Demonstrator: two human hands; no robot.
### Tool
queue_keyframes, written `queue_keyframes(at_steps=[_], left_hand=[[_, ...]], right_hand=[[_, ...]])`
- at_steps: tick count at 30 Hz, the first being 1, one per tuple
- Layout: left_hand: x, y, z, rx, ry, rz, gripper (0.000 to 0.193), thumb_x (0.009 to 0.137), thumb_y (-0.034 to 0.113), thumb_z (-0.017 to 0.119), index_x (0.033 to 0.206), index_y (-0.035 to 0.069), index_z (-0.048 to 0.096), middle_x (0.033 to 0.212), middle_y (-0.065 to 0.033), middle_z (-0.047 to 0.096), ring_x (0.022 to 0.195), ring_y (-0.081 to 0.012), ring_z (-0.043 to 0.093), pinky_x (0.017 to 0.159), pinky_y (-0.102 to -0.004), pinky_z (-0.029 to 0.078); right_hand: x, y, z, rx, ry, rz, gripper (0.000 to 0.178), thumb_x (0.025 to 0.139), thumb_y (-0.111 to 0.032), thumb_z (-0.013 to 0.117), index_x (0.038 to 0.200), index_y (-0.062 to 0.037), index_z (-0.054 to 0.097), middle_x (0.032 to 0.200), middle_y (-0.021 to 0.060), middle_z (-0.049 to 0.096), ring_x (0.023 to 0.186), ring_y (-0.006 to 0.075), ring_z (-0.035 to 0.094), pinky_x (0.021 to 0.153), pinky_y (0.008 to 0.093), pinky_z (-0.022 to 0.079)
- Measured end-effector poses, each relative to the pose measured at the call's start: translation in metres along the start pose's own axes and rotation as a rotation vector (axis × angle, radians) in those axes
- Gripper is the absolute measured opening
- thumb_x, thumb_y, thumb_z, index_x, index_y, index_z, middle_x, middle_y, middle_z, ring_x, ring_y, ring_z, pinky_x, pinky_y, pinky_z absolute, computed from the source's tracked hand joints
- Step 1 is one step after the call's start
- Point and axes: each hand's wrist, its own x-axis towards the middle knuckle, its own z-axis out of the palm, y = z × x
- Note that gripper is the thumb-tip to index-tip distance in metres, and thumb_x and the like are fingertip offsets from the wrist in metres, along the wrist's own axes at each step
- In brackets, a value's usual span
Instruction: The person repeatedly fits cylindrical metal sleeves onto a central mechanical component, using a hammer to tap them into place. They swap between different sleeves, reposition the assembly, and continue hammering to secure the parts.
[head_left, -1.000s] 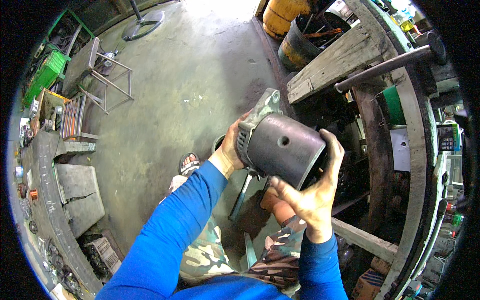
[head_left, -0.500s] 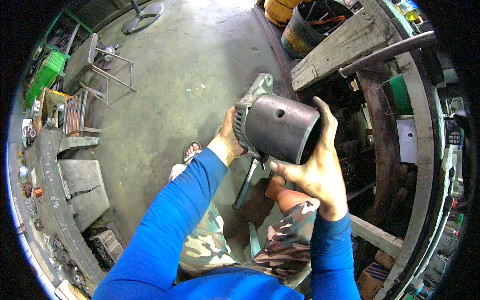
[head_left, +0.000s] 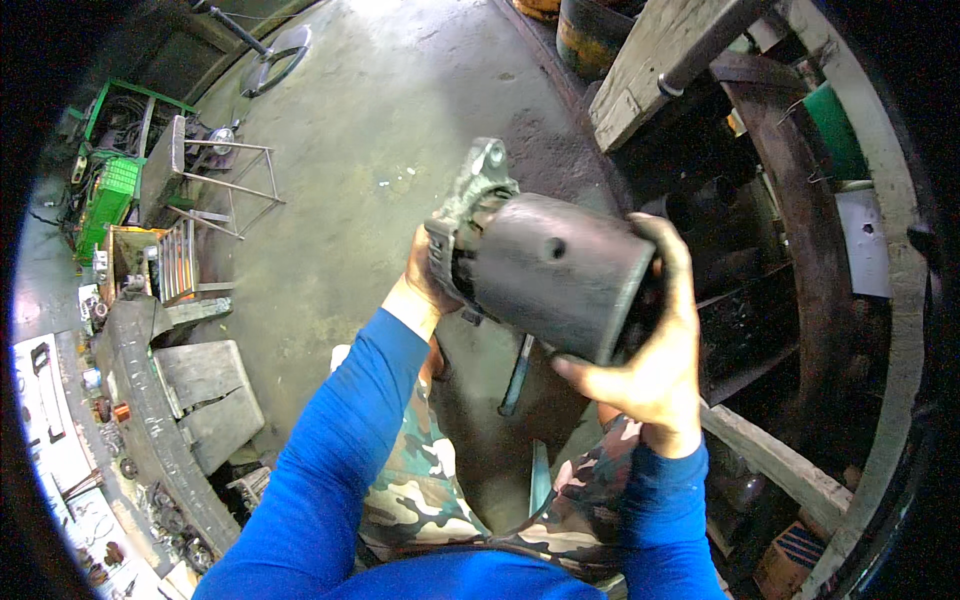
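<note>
Both my hands hold up a motor-like assembly above my knees. My left hand is closed round its grey cast-metal end bracket, which has slots and a lug with a hole. A dark steel cylinder with one round hole in its side makes up the other half. My right hand grips the cylinder's far end, thumb below and fingers above. Between bracket and cylinder a gap shows dark inner parts, too blurred to make out. On the floor below lies a hammer-like tool with a dark handle, its upper end hidden behind the cylinder.
A wooden bench frame and a heavy timber stand on my right. To the left are a low worn bench, a cracked grey board, a metal-legged stool and a green crate. A dark drum stands ahead.
A gap has widened between the bracket and the steel cylinder, as my left hand moved left with the bracket. The cylinder has tilted, its right end lower. My view has shifted slightly.
</note>
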Motion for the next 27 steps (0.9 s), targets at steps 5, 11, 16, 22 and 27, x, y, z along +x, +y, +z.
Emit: queue_keyframes(at_steps=[5, 11, 16, 22, 27], left_hand=[[0.005, -0.003, -0.003, 0.14, 0.26, 0.224, 0.048, 0.108, 0.039, 0.049, 0.141, 0.006, 0.061, 0.136, -0.0146, 0.068, 0.122, -0.0312, 0.066, 0.109, -0.0475, 0.053], [0.011, -0.008, -0.016, 0.144, 0.274, 0.193, 0.044, 0.111, 0.035, 0.046, 0.143, 0.008, 0.059, 0.14, -0.0128, 0.066, 0.124, -0.0293, 0.065, 0.11, -0.0452, 0.053], [0.013, -0.019, -0.028, 0.134, 0.225, 0.117, 0.043, 0.111, 0.034, 0.047, 0.143, 0.008, 0.06, 0.14, -0.0119, 0.067, 0.122, -0.0281, 0.066, 0.108, -0.0434, 0.054], [0.015, -0.034, -0.026, 0.173, 0.344, 0.149, 0.041, 0.111, 0.033, 0.048, 0.141, 0.009, 0.062, 0.137, -0.0102, 0.069, 0.118, -0.0263, 0.069, 0.104, -0.0411, 0.057], [0.006, -0.027, -0.01, 0.246, 0.238, -0.044, 0.041, 0.111, 0.04, 0.048, 0.133, 0.01, 0.064, 0.13, -0.0133, 0.07, 0.112, -0.0296, 0.071, 0.095, -0.0481, 0.062]], right_hand=[[-0.008, 0.013, -0.022, 0.343, 0.077, 0.088, 0.129, 0.049, -0.026, 0.094, 0.159, -0.0032, 0.032, 0.137, 0.0179, 0.059, 0.129, 0.0314, 0.06, 0.113, 0.0441, 0.046], [-0.015, 0.019, -0.022, 0.09, 0.012, 0.016, 0.121, 0.049, -0.026, 0.093, 0.154, -0.002, 0.038, 0.138, 0.0154, 0.057, 0.127, 0.0287, 0.058, 0.113, 0.0416, 0.045], [-0.015, 0.009, -0.023, -0.076, 0.093, -0.112, 0.112, 0.044, -0.022, 0.09, 0.147, -0.0014, 0.048, 0.137, 0.0187, 0.053, 0.131, 0.034, 0.053, 0.116, 0.0448, 0.041], [-0.014, 0.022, -0.054, 0.052, 0.089, 0.017, 0.108, 0.048, -0.021, 0.089, 0.148, -0.0047, 0.05, 0.137, 0.0195, 0.056, 0.133, 0.0372, 0.053, 0.117, 0.0464, 0.043], [-0.022, 0.055, -0.088, 0.347, 0.286, 0.304, 0.116, 0.049, -0.024, 0.093, 0.153, -0.0044, 0.044, 0.138, 0.0204, 0.061, 0.132, 0.0329, 0.056, 0.118, 0.0423, 0.04]])
